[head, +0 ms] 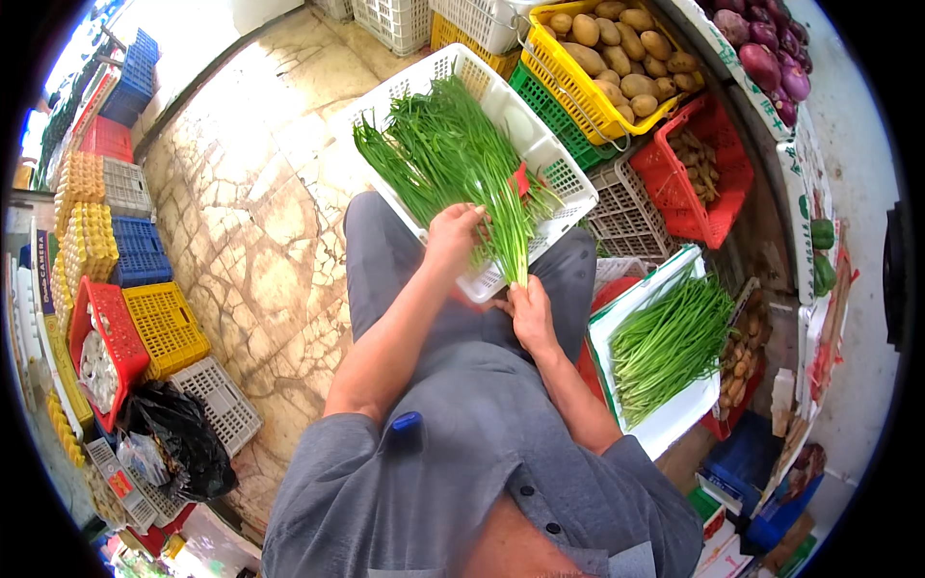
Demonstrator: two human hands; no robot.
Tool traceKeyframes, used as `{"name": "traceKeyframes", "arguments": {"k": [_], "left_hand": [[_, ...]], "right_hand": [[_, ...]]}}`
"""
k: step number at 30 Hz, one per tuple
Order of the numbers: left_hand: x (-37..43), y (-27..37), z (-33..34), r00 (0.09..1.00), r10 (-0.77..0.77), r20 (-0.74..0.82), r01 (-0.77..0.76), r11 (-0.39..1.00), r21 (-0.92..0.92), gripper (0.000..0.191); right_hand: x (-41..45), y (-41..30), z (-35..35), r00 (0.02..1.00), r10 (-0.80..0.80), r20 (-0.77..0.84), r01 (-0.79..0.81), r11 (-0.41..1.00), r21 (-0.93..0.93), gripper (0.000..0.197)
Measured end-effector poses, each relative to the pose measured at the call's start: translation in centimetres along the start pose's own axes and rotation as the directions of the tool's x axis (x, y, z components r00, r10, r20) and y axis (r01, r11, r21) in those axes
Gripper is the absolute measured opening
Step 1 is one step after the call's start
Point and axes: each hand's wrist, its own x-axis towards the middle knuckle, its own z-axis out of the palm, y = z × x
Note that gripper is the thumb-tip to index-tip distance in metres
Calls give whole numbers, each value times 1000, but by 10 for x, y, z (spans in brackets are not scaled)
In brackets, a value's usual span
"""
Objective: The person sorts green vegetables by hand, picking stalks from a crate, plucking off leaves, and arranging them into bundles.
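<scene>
A white perforated plastic basket rests across my lap, heaped with long garlic chives. My right hand grips the pale stem ends of one bunch of chives at the basket's near corner. Higher up that bunch, my left hand has its bent fingers among the green strands and pinches some of them; its fingertips are partly hidden. A red band or tag shows among the leaves beside the bunch.
To my right, a white foam box contains more slender green stalks. Beyond stand a yellow crate of potatoes, a red crate of ginger and red onions. Crates, egg trays and a black bag line the left.
</scene>
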Motion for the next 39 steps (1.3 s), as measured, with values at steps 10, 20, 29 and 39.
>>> {"name": "traceKeyframes", "arguments": {"k": [10,20,29,39], "left_hand": [[25,20,-11,997,64,-30,-68,982,-176,12],[-26,137,142,822,428,376,-463,886,2,21],[-22,-4,212,716,-150,682,-575,428,697,39],[-82,27,75,980,-175,91,56,689,723,33]], "right_hand": [[-26,-34,-11,981,195,4,-182,910,372,13],[-25,-20,-13,971,239,-16,-219,914,342,10],[-29,-30,-7,974,222,41,-216,866,451,24],[-21,-34,-10,990,132,-48,-103,916,387,19]]}}
